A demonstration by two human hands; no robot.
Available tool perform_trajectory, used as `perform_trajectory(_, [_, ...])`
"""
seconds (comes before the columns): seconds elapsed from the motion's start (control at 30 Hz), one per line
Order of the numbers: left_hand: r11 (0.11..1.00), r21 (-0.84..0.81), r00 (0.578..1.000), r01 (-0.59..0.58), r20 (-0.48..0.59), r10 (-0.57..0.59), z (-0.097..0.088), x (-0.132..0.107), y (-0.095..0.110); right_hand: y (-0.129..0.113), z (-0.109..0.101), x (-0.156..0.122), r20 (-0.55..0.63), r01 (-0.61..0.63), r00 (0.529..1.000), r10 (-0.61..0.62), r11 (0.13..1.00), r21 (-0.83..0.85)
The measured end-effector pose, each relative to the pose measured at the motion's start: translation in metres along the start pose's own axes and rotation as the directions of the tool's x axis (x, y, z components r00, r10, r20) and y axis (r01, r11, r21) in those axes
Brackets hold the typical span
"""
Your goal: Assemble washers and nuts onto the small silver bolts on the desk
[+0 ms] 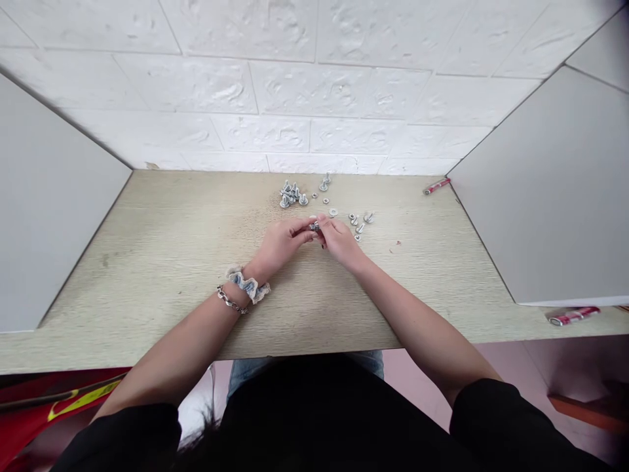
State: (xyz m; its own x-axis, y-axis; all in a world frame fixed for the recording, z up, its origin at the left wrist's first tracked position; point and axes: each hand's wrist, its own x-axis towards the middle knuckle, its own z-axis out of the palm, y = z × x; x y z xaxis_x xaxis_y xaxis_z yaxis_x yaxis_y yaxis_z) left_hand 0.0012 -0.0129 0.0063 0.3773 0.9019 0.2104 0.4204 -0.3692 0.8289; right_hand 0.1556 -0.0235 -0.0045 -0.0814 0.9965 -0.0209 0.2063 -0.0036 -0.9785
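Observation:
Over the middle of the table, my left hand (285,244) and my right hand (340,241) meet fingertip to fingertip. Both are closed in a pinch around a small metal bolt (315,227), partly hidden by the fingers; whether a nut or washer is on it I cannot tell. Just beyond my hands is a heap of bolts (291,195). More bolts (324,183) stand behind, near the wall. A flat washer (333,212) and small nuts (325,200) lie past my right fingertips. Several loose bolts (360,228) and nuts are scattered to the right of my right hand.
A white brick-patterned wall (285,85) closes off the back. Grey panels stand at the left (54,203) and right (535,190). One red battery-like cylinder (436,187) lies in the back right corner, another (574,316) near the front right edge of the wooden table (162,262).

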Motion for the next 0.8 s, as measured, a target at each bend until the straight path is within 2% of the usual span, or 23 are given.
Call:
perform_trajectory(0.1, [0.999, 0.040, 1.000, -0.007, -0.030, 0.008, 0.001, 0.000, -0.001, 0.002, -0.001, 0.000, -0.007, 0.054, 0.998, -0.055, 0.994, -0.096])
perform_trajectory(0.3, [0.999, -0.018, 0.999, 0.033, -0.030, -0.033, -0.002, -0.001, 0.004, -0.001, -0.004, 0.000, 0.002, 0.149, 0.989, -0.151, 0.976, -0.158])
perform_trajectory(0.43, [1.000, -0.009, 0.998, 0.029, -0.056, -0.029, -0.003, -0.001, 0.006, -0.006, -0.001, -0.002, -0.015, 0.211, 0.977, -0.211, 0.977, -0.007])
perform_trajectory(0.53, [1.000, 0.003, 0.998, 0.022, -0.064, -0.022, -0.002, -0.001, 0.003, -0.009, 0.001, -0.004, -0.099, 0.225, 0.972, -0.213, 0.964, 0.140])
perform_trajectory(0.6, [1.000, 0.004, 0.996, 0.017, -0.088, -0.017, 0.000, -0.001, 0.000, -0.011, 0.002, -0.006, -0.155, 0.219, 0.968, -0.196, 0.964, 0.151])
perform_trajectory(0.7, [0.998, 0.055, 0.990, -0.033, -0.134, 0.040, 0.002, -0.002, -0.003, -0.013, -0.001, -0.008, -0.199, 0.188, 0.964, -0.176, 0.981, 0.046])
perform_trajectory(0.8, [0.969, 0.183, 0.972, -0.167, -0.136, 0.193, 0.004, -0.003, -0.005, -0.015, -0.004, -0.010, -0.186, 0.151, 0.969, -0.163, 0.985, -0.080])
